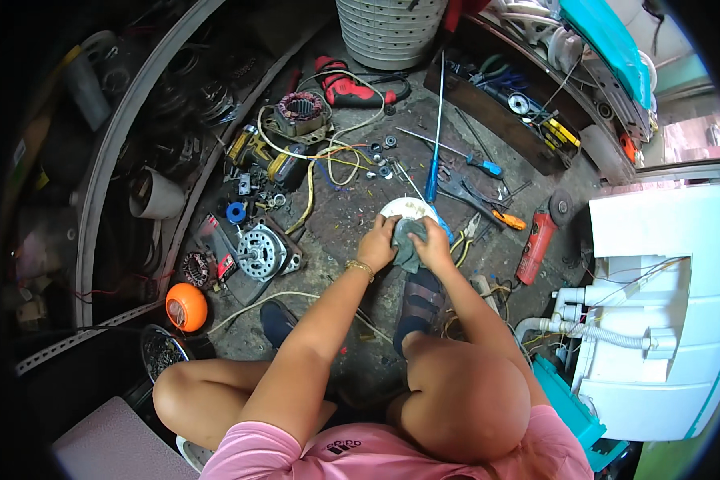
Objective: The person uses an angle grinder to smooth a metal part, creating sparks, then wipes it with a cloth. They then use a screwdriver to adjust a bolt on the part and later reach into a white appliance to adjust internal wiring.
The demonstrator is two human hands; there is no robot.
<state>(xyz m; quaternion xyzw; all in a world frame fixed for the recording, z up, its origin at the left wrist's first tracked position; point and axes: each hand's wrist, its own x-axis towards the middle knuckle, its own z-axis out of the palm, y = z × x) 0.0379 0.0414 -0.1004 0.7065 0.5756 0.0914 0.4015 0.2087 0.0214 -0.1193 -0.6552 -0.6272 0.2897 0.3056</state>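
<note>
Above my foot, both hands meet at a white round part (408, 207) and a grey-green cloth (407, 246). My left hand (378, 242) grips the left side, thumb and fingers closed at the rim and cloth. From the right, my right hand (434, 246) presses its thumb onto the cloth against the part. The fingers beneath are hidden. A blue-handled long screwdriver (433, 178) lies just beyond the white part, and yellow-handled pliers (466, 237) lie to the right of my right hand.
To the left lie a round metal motor (262, 253), a copper-wound stator (300, 112) and an orange ball-shaped object (186, 307). A red drill (348, 84) lies at the back near a white basket (392, 36). At right are a red angle grinder (542, 240) and a white appliance panel (656, 312).
</note>
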